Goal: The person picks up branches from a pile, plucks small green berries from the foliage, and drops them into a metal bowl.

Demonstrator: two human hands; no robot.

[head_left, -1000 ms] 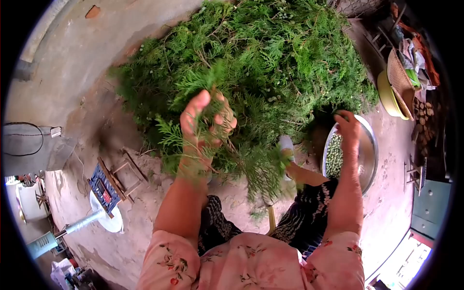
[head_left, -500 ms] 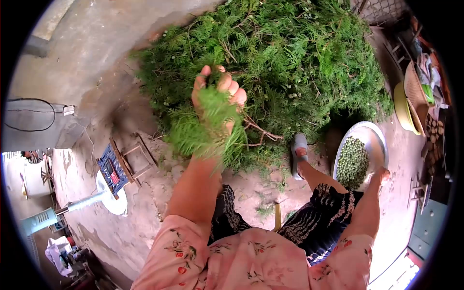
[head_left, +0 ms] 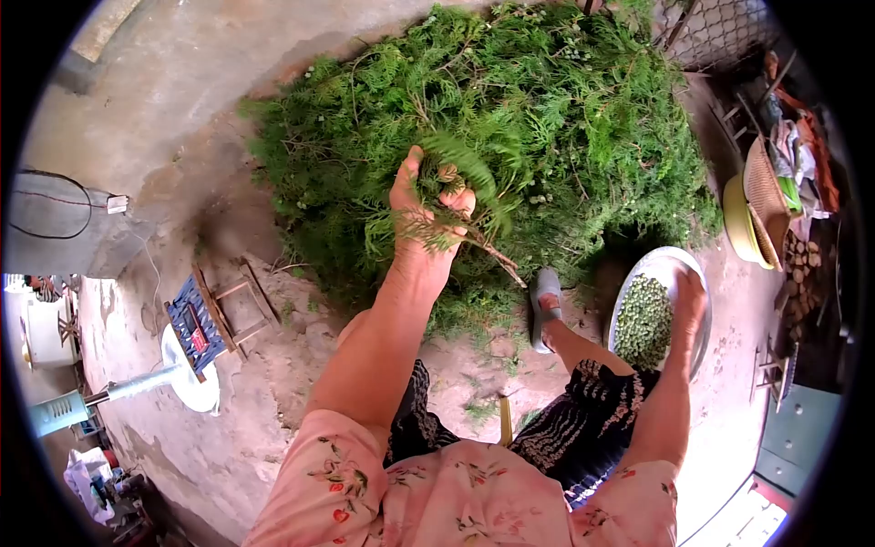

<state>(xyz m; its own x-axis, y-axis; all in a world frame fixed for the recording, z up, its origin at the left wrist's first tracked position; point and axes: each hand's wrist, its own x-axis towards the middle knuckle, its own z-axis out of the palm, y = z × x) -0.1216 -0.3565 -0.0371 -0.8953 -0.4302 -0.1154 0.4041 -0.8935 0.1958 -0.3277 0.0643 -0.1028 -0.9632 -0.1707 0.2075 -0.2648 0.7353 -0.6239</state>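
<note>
My left hand [head_left: 427, 205] is raised before the big heap of green branches [head_left: 565, 109], its fingers closed round a leafy green sprig [head_left: 492, 253] whose bare brown stem points down to the right. The sprig's leaves are blurred. At the right, my right hand [head_left: 690, 305] reaches over a metal basin [head_left: 701, 350], at the right of the small round green fruits [head_left: 643, 321] inside it. The fingers of that hand are blurred, and whether they hold anything does not show.
A small wooden stool [head_left: 250, 286] and a standing fan [head_left: 137, 385] are on the left. A yellow basin [head_left: 740, 219] and a woven basket [head_left: 766, 187] lean at the right. My foot in a grey slipper [head_left: 544, 310] is between the heap and my knees.
My left hand has turned and shifted slightly right and down with the sprig. My right hand has moved from the basin's near rim to over its inside. The view has shifted a little.
</note>
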